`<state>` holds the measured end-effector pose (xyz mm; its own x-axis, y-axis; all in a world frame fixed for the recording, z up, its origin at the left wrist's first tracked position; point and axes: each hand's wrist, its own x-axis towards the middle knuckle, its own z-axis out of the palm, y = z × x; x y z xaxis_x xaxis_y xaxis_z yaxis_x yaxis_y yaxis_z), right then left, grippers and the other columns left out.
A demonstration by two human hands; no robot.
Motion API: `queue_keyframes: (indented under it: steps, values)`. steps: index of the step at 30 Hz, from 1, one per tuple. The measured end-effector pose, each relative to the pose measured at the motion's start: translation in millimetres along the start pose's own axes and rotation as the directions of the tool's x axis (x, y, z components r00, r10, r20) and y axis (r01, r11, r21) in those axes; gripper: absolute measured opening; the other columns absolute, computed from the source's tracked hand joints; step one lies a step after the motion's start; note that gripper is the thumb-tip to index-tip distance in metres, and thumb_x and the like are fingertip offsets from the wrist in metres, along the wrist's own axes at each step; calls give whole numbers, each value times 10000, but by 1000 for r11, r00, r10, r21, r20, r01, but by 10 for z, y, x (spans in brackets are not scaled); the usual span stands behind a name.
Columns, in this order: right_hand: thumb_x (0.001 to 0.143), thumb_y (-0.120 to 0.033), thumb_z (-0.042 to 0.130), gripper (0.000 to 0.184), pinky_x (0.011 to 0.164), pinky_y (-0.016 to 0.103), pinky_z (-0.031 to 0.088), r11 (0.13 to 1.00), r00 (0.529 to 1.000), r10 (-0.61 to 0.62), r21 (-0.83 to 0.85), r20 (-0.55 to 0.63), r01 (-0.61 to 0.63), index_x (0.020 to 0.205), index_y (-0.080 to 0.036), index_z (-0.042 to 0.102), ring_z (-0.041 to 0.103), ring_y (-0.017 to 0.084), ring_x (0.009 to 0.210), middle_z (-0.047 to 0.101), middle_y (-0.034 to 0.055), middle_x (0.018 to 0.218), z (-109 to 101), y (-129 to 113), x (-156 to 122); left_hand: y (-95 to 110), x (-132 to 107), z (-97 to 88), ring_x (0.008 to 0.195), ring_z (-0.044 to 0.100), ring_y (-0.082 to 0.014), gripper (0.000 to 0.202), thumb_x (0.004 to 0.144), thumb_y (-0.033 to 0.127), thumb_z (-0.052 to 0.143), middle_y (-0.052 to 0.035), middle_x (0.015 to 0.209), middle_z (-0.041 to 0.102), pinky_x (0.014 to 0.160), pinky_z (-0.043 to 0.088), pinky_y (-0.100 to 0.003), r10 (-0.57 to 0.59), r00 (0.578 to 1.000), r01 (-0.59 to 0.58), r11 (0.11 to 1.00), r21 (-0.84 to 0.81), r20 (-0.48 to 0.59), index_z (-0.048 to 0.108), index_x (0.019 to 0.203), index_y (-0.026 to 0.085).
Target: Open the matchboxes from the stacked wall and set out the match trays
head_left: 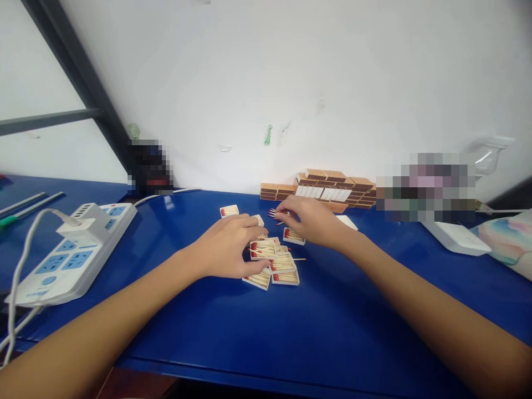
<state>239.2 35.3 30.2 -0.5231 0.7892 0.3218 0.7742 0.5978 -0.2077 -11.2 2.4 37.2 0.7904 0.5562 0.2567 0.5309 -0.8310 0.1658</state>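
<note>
**Bare left hand [233, 246] over white rectangular cardboard trays [262, 249] of red-tipped matches, bare right hand [310, 219] at loose pale-stemmed matches [271, 212]**

Left hand: palm down, fingers curved, thumb spread away from them and reaching to the near trays. Can't tell from here if it grips one. Trays are bunched by the thumb and fingertips, several overlapping, some tilted on others, all filled with matches. Another filled tray sits just beyond the knuckles.

Right hand: fingers bent down, tips close together right at the red heads of the loose matches. Can't tell if it is pinching any. One filled tray lies just below the palm, separate from the bunch. A single wooden match [300, 259] pokes out at the right side of the bunch.

Behind the right hand, against the plain white wall [233, 83], a stack of orange-and-brown matchboxes [359, 191], white panels showing mid-row. Flat white piece [348, 222] by the right wrist, partly covered.

All on a glossy blue tabletop [208, 332]. Left side: long white power strip [89, 271] with blue sockets, white cube-like adapter [85, 224] on it, white cable [20, 266] attached. Far right: white flat-topped box [457, 239].
</note>
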Motion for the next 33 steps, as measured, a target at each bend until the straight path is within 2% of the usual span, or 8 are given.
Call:
queue_keyframes:
  steps: [3,5,11,14,19,25,29,33]
  values:
    - [988,-236,610,135,710,288,460,983,997,-26,182,73,12,950,-185,729,619,148,768,721,32,891,-68,-199,-31,9,2,-4,961,655,-278,457,867,450,673,-97,1034,707,824,517,-415,-7,1000,7,1000,-23,1,671,1230,172]
    - [956,-191,618,114,696,274,447,967,991,-47,253,125,14,939,-183,730,599,138,760,705,25,881,-86,-272,-31,20,2,-4,923,646,-271,445,845,434,681,-88,1008,698,785,505,-402,-29,1000,29,999,-26,5,651,1205,174]
    - [900,-122,603,106,664,254,420,920,965,-128,392,230,29,906,-180,692,548,127,736,642,-7,831,-77,-276,51,44,0,-22,812,575,-212,329,792,365,698,-21,910,629,703,429,-340,-77,997,78,996,-49,17,569,1051,208]
    - [896,-102,583,121,662,259,399,919,953,-176,387,246,70,822,-184,634,515,126,720,596,-23,783,-46,-256,69,42,3,-29,801,562,-200,302,796,354,696,-11,902,620,692,408,-324,-74,997,75,994,-81,16,554,1027,222]
    - [946,-119,523,163,702,281,421,922,949,-183,380,257,75,829,-195,607,526,144,768,614,-3,838,-22,-244,57,34,9,-21,780,549,-198,312,785,347,709,-6,872,604,676,388,-320,-60,998,61,996,-69,7,554,1026,224]
    - [1048,-162,412,265,831,315,506,893,926,-266,431,269,131,1035,-205,673,618,166,940,687,48,1045,-68,-148,108,22,12,-22,815,571,-207,327,796,344,710,-19,908,622,701,412,-332,-68,997,70,993,-91,27,567,1060,215]
    - [1036,-142,464,243,907,336,526,875,883,-343,450,321,176,1053,-210,697,628,172,1024,673,56,1084,-65,-95,228,6,4,-19,804,560,-205,370,803,376,718,-17,902,610,694,414,-334,-52,998,54,995,-83,27,569,1100,213]
    - [1025,-156,527,195,883,311,533,864,854,-384,464,351,198,997,-192,717,624,156,998,649,61,1116,-29,-100,307,-14,-1,-16,792,551,-200,357,806,382,715,-12,886,594,683,414,-332,-63,998,65,994,-83,21,575,1091,219]
